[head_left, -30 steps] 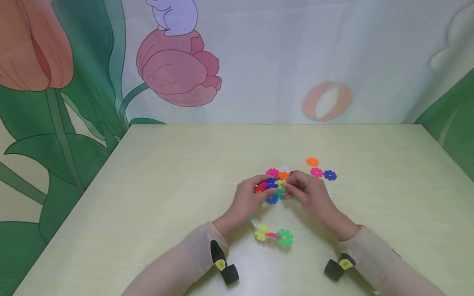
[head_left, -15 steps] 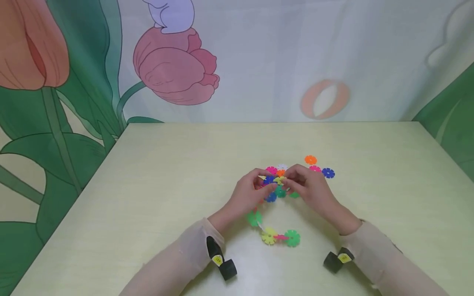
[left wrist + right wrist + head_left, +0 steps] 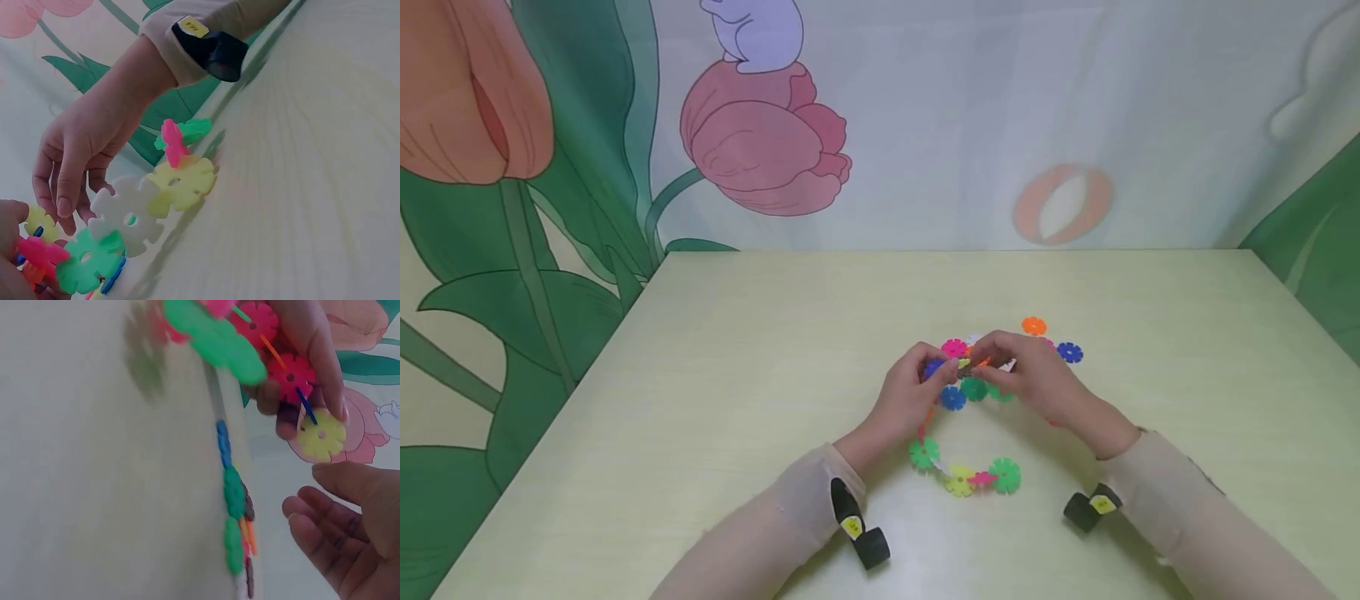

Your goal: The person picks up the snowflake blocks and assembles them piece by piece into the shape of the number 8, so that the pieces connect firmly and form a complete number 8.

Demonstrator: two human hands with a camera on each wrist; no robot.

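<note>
My left hand (image 3: 904, 392) pinches a chain of slotted plastic snowflake discs between thumb and fingers. At the chain's upper end is a yellow disc (image 3: 330, 434), joined to a pink disc (image 3: 301, 370) by a blue one seen edge-on. The rest hangs below the hand and curves right, through a green disc (image 3: 924, 453) and a white disc (image 3: 128, 212) to a green end disc (image 3: 1005, 475). My right hand (image 3: 362, 519) is just beside the yellow disc, fingers loosely bent and thumb apart, with nothing visible between them. In the head view its fingertips partly cover the loose discs behind.
Loose discs lie flat on the pale table (image 3: 760, 350) beyond and beneath the hands, among them a blue disc (image 3: 952, 397), a green disc (image 3: 974, 388) and a pink disc (image 3: 954, 348). An orange disc (image 3: 1033, 326) and another blue disc (image 3: 1070, 352) lie farther right.
The hanging end of the chain has swung to the right. My right hand, earlier pinching at the yellow disc, has come away from it slightly. The left hand keeps its hold.
</note>
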